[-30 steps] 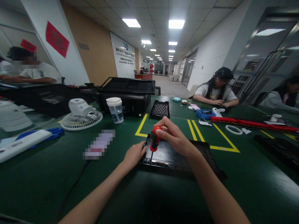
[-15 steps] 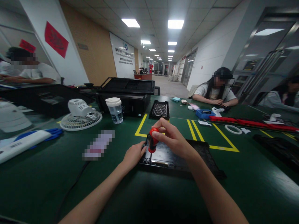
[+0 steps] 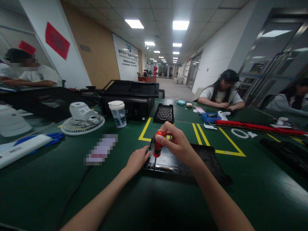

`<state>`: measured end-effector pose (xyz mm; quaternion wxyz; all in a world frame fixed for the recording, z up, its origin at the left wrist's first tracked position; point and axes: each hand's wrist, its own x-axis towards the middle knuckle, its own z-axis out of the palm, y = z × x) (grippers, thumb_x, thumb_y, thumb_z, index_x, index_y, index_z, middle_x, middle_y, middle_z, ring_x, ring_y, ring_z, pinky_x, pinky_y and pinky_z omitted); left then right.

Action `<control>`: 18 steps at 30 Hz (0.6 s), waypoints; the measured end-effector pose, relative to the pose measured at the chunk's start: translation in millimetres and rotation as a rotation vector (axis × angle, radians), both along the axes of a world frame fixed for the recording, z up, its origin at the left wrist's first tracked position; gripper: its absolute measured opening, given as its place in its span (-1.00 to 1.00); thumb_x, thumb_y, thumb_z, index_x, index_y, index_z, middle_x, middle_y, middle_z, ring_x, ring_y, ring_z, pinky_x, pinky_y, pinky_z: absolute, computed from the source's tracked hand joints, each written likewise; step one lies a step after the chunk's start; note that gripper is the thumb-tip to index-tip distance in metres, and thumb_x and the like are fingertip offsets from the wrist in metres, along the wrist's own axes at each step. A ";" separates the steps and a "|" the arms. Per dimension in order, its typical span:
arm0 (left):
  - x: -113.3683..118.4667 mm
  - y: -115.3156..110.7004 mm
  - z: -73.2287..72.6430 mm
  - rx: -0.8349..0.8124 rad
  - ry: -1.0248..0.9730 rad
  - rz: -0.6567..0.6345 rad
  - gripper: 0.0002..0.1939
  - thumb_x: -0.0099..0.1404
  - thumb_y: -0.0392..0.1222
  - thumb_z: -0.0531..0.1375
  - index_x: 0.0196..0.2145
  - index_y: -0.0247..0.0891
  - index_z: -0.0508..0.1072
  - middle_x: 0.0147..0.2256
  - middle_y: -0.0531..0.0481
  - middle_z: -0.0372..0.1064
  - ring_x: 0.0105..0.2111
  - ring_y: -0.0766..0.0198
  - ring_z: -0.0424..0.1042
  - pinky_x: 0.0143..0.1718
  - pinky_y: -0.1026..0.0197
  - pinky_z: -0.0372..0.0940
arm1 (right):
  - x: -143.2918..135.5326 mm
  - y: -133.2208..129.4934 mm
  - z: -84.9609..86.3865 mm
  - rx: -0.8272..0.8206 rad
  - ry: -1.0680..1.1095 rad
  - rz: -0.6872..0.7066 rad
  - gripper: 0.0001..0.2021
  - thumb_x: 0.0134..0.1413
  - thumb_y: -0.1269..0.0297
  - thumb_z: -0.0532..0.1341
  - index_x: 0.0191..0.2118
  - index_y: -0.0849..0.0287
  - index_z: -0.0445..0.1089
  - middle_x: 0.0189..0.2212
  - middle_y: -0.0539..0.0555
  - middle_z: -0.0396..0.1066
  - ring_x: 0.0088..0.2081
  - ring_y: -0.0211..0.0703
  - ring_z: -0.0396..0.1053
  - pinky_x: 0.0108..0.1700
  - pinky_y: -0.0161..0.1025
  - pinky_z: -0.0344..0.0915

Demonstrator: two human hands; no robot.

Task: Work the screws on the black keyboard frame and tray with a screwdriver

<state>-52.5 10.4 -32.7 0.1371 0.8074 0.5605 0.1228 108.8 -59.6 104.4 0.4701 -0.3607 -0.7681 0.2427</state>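
Note:
A flat black panel (image 3: 204,160) lies on the green table in front of me, with a shiny dark part on its left half. My right hand (image 3: 176,142) grips a red and black screwdriver (image 3: 158,146) from above. The screwdriver is upright, its tip down at the panel's front left corner. At the panel's left edge, my left hand (image 3: 138,158) has its fingers closed round the edge; the fingertips are partly hidden.
Beyond the panel stand a black tray (image 3: 164,113), a black case (image 3: 139,107) and a lidded cup (image 3: 117,115). A white fan (image 3: 81,120) is at the left. Yellow tape marks the table (image 3: 101,192). A person (image 3: 222,91) sits across on the right.
My right hand and the screwdriver handle have turned slightly. The screwdriver tip stays at the same corner, and my left hand has kept its place.

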 end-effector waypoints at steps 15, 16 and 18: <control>0.7 -2.6 3.0 -0.007 -0.013 -0.006 -0.66 0.30 -0.06 -0.09 -0.01 -0.14 0.24 -0.15 -0.08 0.40 -0.21 0.19 0.40 -0.27 0.27 0.21 | -1.4 -0.2 -1.8 0.014 0.006 -0.133 -0.83 0.09 0.25 0.08 -0.46 0.18 0.13 -0.50 -0.03 0.13 -0.45 -0.31 0.17 -0.51 -0.39 0.12; 0.9 -2.7 3.5 -0.008 -0.008 -0.004 -0.66 0.30 -0.06 -0.09 -0.01 -0.14 0.23 -0.16 -0.08 0.40 -0.21 0.18 0.40 -0.27 0.26 0.21 | -1.9 0.0 -2.5 0.026 0.004 -0.146 -0.83 0.09 0.25 0.08 -0.46 0.17 0.13 -0.50 -0.03 0.13 -0.45 -0.31 0.16 -0.51 -0.39 0.12; 1.4 -3.1 4.6 -0.020 0.003 0.007 -0.66 0.30 -0.07 -0.09 -0.01 -0.14 0.23 -0.15 -0.09 0.39 -0.20 0.17 0.40 -0.27 0.26 0.21 | -2.7 0.4 -3.8 0.045 0.000 -0.165 -0.82 0.09 0.25 0.08 -0.47 0.17 0.12 -0.50 -0.03 0.12 -0.46 -0.31 0.15 -0.52 -0.40 0.12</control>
